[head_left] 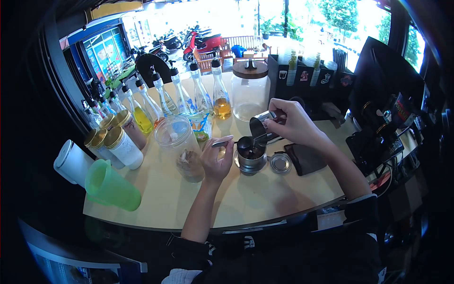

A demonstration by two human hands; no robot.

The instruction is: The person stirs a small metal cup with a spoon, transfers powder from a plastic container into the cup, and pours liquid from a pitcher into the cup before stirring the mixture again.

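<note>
My left hand [218, 158] is closed on the handle of a spoon [222, 143]. The spoon's dark bowl is over the mouth of a small metal coffee dripper [252, 164], which stands on the table with dark contents. My right hand [295, 120] is closed on a small metal cup [258, 127], tilted with its opening toward the dripper. What the cup holds cannot be made out. A round metal lid [280, 163] lies just right of the dripper, beside a dark folded cloth [307, 160]. Left of my left hand stands a clear open jar [174, 137].
Several pump bottles [195, 87] line the table's back edge near a large wooden-lidded glass jar [250, 94]. At left are gold-lidded jars [124, 146] and a green pitcher [113, 187]. A black cup holder [305, 78] and dark equipment [378, 128] stand at right.
</note>
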